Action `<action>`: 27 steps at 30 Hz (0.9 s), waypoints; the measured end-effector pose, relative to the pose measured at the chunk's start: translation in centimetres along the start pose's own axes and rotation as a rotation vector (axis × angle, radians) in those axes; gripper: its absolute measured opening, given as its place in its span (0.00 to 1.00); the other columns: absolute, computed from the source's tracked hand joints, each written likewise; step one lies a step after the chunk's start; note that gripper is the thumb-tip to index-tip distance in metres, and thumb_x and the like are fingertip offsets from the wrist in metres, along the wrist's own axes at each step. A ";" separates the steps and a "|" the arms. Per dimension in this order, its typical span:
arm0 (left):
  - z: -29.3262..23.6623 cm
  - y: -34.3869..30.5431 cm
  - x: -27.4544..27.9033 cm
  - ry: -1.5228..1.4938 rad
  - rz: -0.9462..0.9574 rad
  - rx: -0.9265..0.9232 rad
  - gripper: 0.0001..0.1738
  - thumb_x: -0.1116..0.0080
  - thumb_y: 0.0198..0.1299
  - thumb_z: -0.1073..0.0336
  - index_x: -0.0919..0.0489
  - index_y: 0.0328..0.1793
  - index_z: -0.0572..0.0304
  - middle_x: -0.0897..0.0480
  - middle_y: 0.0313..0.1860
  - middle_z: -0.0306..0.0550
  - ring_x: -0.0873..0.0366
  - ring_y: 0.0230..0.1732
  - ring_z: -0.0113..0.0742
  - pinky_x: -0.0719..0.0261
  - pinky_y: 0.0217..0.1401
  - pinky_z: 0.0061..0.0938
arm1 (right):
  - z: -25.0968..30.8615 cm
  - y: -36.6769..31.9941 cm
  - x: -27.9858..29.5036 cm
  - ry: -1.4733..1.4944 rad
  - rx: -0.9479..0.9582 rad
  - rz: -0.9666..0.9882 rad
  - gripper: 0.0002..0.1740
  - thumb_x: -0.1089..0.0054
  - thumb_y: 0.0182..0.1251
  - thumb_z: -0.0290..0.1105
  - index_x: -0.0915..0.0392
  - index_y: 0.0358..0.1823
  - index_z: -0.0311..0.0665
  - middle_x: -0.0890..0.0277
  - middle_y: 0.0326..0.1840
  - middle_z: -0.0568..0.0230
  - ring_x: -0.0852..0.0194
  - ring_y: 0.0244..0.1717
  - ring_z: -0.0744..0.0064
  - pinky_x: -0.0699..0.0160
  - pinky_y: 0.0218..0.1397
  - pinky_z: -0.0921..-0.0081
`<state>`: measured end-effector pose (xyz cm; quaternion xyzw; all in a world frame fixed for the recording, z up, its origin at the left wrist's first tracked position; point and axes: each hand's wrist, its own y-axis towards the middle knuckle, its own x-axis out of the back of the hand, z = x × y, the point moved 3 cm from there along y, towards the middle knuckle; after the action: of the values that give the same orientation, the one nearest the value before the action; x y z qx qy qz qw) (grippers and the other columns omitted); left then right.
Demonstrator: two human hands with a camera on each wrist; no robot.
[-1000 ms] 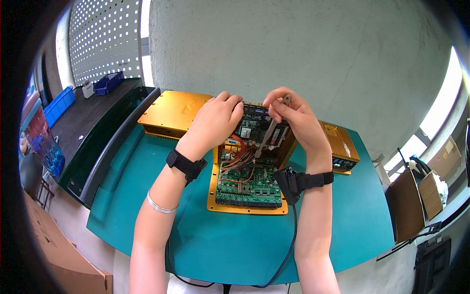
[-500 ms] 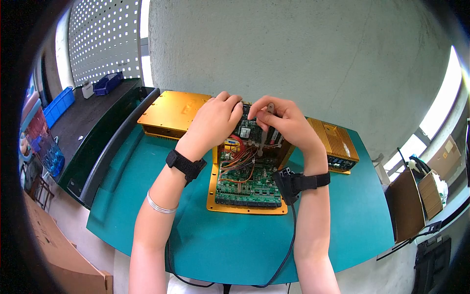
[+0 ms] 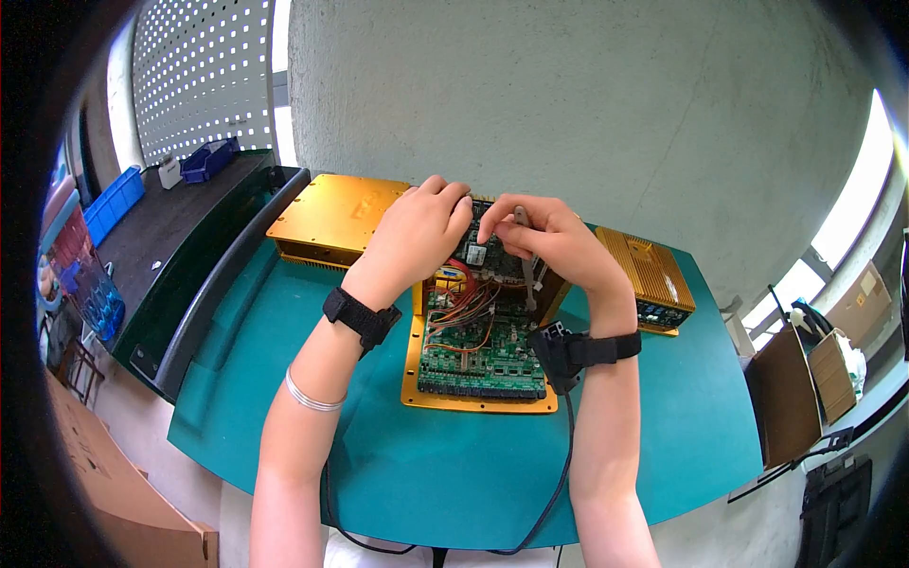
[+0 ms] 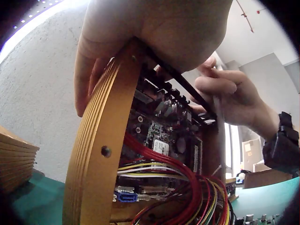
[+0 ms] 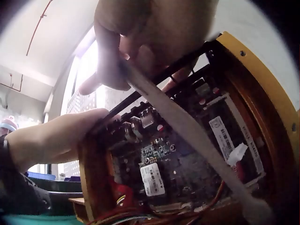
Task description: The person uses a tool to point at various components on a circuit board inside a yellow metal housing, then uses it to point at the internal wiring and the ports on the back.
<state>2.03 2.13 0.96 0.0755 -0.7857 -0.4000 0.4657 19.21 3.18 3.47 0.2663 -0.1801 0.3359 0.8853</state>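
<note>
In the head view a gold metal computer housing [image 3: 412, 398] stands opened, with a green circuit board [image 3: 488, 364] lying flat and a dark board [image 5: 133, 168] in the upright half. My left hand [image 3: 417, 227] grips the top left edge of that upright half, fingers over its ribbed outer side. Between thumb and fingers my right hand [image 3: 559, 241] pinches a slim grey hand tool [image 5: 180, 124] with a hole at its top. The tool slants down in front of the dark board, its widened end [image 3: 531, 301] near the inner right corner. Bundled coloured wires [image 4: 180, 171] link the two halves.
A closed gold case [image 3: 336, 213] lies to the left on the green table [image 3: 426, 473], and a ribbed gold unit [image 3: 649, 275] to the right. A black cable [image 3: 559, 483] trails from the right wrist strap. At far left stands a dark bench [image 3: 180, 222] with blue bins.
My right hand has shifted left and then dipped slightly. The tool's lower end has swung to the right, away from the wires. My left hand stays on the housing.
</note>
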 end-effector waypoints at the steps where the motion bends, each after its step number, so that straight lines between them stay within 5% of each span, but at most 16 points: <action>1: 0.0 0.0 0.0 0.007 -0.002 0.003 0.19 0.59 0.70 0.62 0.23 0.54 0.67 0.22 0.44 0.61 0.23 0.48 0.58 0.26 0.53 0.44 | 0.0 -0.1 0.1 0.004 -0.017 -0.003 0.08 0.49 0.70 0.30 0.20 0.37 0.37 0.39 0.21 0.78 0.46 0.26 0.86 0.46 0.29 0.83; 16: -0.3 -0.1 -0.1 0.015 -0.022 0.032 0.17 0.58 0.70 0.63 0.22 0.53 0.67 0.22 0.42 0.60 0.23 0.46 0.58 0.25 0.53 0.44 | -0.8 -0.5 2.3 0.468 0.198 -0.323 0.06 0.47 0.72 0.29 0.21 0.40 0.38 0.34 0.24 0.78 0.44 0.27 0.87 0.41 0.39 0.85; 27: -0.2 0.0 -0.1 0.010 -0.019 0.030 0.17 0.57 0.68 0.64 0.22 0.53 0.67 0.22 0.43 0.59 0.23 0.47 0.57 0.25 0.52 0.44 | 1.7 -0.2 0.0 0.129 0.052 -0.025 0.08 0.50 0.69 0.23 0.20 0.37 0.33 0.28 0.27 0.73 0.41 0.27 0.84 0.39 0.32 0.83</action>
<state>2.24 2.07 0.89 0.0918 -0.7886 -0.3922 0.4646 19.10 2.08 4.74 0.2691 -0.1103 0.3457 0.8921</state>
